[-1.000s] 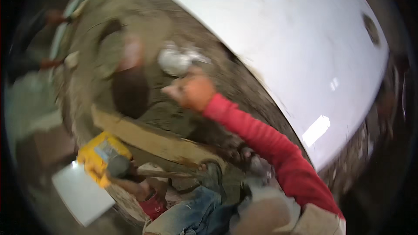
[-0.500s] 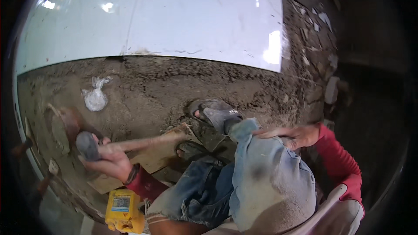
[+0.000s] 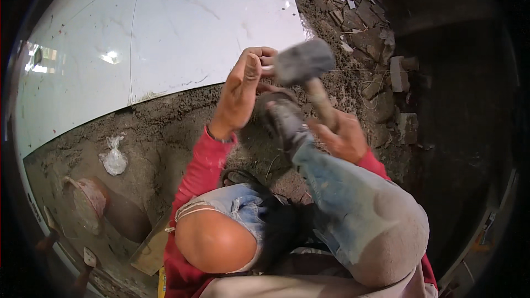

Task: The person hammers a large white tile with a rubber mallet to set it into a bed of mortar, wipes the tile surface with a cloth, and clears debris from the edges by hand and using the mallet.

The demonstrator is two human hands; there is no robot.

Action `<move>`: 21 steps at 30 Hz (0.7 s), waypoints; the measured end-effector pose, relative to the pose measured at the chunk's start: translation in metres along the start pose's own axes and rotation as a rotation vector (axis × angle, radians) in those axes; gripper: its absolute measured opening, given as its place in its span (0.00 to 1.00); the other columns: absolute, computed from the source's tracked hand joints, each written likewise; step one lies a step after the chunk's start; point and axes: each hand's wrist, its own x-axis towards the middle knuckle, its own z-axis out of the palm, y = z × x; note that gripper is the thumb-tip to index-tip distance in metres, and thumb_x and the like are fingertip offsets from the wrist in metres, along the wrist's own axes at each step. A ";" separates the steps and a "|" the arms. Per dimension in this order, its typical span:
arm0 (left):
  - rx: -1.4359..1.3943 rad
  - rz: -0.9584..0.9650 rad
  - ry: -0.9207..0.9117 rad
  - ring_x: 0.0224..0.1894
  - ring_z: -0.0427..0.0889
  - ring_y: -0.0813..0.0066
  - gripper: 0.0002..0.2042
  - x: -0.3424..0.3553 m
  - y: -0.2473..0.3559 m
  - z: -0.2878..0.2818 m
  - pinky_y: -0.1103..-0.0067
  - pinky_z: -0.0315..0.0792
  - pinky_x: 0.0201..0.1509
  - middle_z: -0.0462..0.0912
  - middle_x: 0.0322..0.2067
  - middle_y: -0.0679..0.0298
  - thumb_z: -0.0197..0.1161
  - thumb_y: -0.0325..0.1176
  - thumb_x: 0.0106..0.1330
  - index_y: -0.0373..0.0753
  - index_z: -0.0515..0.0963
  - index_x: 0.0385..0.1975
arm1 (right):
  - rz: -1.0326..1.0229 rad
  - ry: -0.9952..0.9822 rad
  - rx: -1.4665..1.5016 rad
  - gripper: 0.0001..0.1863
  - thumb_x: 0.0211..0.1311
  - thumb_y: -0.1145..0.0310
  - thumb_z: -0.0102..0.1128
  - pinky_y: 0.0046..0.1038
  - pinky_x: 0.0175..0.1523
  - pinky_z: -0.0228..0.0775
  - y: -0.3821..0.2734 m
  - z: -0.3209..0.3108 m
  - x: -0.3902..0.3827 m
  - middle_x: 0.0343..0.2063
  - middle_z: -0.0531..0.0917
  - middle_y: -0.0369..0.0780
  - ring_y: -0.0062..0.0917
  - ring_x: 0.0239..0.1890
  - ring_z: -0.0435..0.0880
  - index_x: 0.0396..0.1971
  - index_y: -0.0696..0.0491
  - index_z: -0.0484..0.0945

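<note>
My right hand (image 3: 348, 138) is wrapped round the wooden handle of a mallet (image 3: 305, 60). The mallet's dark grey head is raised, blurred by motion, over the edge of the large glossy white tiles (image 3: 182, 33). Close beside that head is my left hand (image 3: 236, 96), its fingers apart by the tile edge, the tips partly covered by the head. Nothing shows plainly in its grasp. Below the hands, my shod foot (image 3: 284, 121) rests on the rough grey mortar bed (image 3: 187, 127).
A knotted clear plastic bag (image 3: 114, 157) lies on the mortar at left, near a reddish mortar-smeared bucket (image 3: 88, 204). A trowel (image 3: 89, 258) and a wooden board (image 3: 152, 248) lie at lower left. Broken tile pieces and rubble (image 3: 359, 19) line the right side.
The mallet has passed from my left hand to my right, which has left my knee. My left hand has swung forward to the tile edge. The view has shifted.
</note>
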 end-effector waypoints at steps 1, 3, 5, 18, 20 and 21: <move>0.266 0.049 -0.041 0.55 0.78 0.60 0.36 0.015 -0.027 -0.020 0.70 0.76 0.55 0.77 0.51 0.51 0.38 0.68 0.70 0.38 0.70 0.56 | 0.132 0.021 -0.084 0.15 0.59 0.64 0.63 0.35 0.37 0.74 0.004 -0.020 -0.011 0.28 0.84 0.49 0.34 0.28 0.83 0.38 0.61 0.81; 0.894 -0.046 0.261 0.67 0.65 0.49 0.39 0.024 -0.056 -0.082 0.51 0.56 0.71 0.65 0.65 0.44 0.41 0.69 0.68 0.38 0.65 0.63 | 0.086 0.159 -0.082 0.13 0.59 0.65 0.62 0.33 0.33 0.71 0.039 -0.032 -0.012 0.23 0.81 0.46 0.29 0.24 0.79 0.34 0.61 0.81; 1.382 -0.206 0.505 0.74 0.47 0.46 0.43 0.021 -0.103 -0.157 0.51 0.42 0.75 0.48 0.71 0.40 0.46 0.68 0.67 0.39 0.54 0.71 | 0.069 0.355 -0.123 0.13 0.59 0.65 0.62 0.30 0.30 0.67 0.051 -0.048 -0.011 0.20 0.78 0.43 0.24 0.21 0.73 0.32 0.61 0.79; 1.847 -0.071 0.102 0.76 0.35 0.44 0.45 0.135 -0.144 -0.101 0.43 0.34 0.72 0.39 0.74 0.46 0.52 0.61 0.67 0.34 0.45 0.73 | 0.325 0.015 0.430 0.14 0.62 0.64 0.67 0.25 0.30 0.65 0.186 -0.105 0.050 0.18 0.75 0.32 0.13 0.25 0.69 0.32 0.61 0.80; 1.810 0.005 0.074 0.76 0.37 0.45 0.44 0.187 -0.161 -0.056 0.45 0.33 0.74 0.41 0.74 0.47 0.51 0.61 0.68 0.35 0.47 0.73 | 0.333 -0.143 0.347 0.14 0.64 0.63 0.66 0.25 0.30 0.65 0.194 -0.120 0.066 0.19 0.75 0.32 0.13 0.26 0.68 0.34 0.60 0.80; 1.805 0.020 0.076 0.76 0.38 0.46 0.43 0.207 -0.170 -0.038 0.47 0.34 0.74 0.43 0.74 0.48 0.49 0.61 0.68 0.34 0.49 0.73 | 0.324 -0.183 0.368 0.14 0.64 0.63 0.66 0.25 0.30 0.65 0.202 -0.121 0.079 0.19 0.75 0.32 0.13 0.26 0.68 0.34 0.60 0.80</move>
